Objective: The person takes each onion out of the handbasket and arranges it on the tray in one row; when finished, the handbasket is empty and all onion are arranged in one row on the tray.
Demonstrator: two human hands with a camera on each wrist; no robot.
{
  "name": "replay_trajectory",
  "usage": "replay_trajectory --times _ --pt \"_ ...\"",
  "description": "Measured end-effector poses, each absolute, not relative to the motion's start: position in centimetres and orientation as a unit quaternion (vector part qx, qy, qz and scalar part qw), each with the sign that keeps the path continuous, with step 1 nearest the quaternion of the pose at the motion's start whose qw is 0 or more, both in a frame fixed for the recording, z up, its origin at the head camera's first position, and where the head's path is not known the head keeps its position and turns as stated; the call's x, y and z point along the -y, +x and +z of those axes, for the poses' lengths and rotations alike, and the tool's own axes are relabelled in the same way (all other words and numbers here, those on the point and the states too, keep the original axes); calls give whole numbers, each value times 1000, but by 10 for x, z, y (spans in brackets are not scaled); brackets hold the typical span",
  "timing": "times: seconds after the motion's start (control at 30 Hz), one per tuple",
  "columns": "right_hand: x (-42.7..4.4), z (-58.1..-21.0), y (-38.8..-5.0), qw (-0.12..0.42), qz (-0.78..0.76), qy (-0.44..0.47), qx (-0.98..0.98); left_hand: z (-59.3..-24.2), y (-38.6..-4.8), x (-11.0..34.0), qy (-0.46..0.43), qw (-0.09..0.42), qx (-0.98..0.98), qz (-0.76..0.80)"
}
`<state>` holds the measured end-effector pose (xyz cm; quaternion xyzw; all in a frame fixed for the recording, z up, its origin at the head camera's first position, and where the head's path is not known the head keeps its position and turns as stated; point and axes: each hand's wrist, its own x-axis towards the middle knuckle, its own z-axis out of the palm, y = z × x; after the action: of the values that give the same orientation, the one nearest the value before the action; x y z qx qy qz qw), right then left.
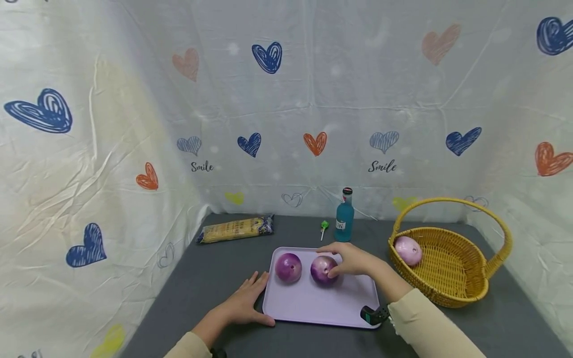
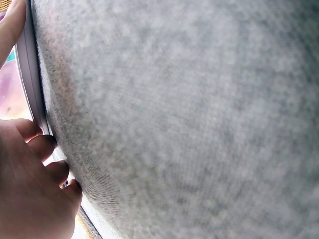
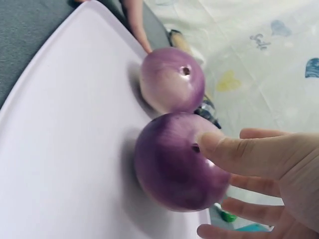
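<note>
A lilac tray (image 1: 313, 306) holds two round purple onions, each with a small dark spot. My right hand (image 1: 351, 259) is over the right onion (image 1: 320, 272). In the right wrist view its thumb lies against that onion (image 3: 174, 169), while the fingers (image 3: 261, 211) spread loosely on the far side. The left onion (image 1: 288, 268) sits close by on the tray. My left hand (image 1: 241, 301) rests at the tray's left edge with thumb and fingers spread. In the left wrist view, the fingertips (image 2: 42, 145) meet the tray's rim (image 2: 31, 74).
A yellow wicker basket (image 1: 452, 298) with a tall handle stands at right, a pale pink-purple round item (image 1: 408, 250) inside it. Behind the tray are a blue bottle (image 1: 344, 221), a green lollipop (image 1: 324, 225) and a long yellow packet (image 1: 235, 228). A heart-printed curtain (image 1: 286, 99) encloses the grey table.
</note>
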<state>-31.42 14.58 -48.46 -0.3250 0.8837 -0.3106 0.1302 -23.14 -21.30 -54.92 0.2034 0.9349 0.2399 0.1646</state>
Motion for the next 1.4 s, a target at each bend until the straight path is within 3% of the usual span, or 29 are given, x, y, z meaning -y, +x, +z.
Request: replay_trajectory --times 0.73,1.4 --pt "-184 -452 -315 118 -301 -326 -888 -550 -232 214 198 167 -937 236" --pt "-230 -443 -309 105 -317 -315 -888 -550 -233 214 207 169 -933 241"
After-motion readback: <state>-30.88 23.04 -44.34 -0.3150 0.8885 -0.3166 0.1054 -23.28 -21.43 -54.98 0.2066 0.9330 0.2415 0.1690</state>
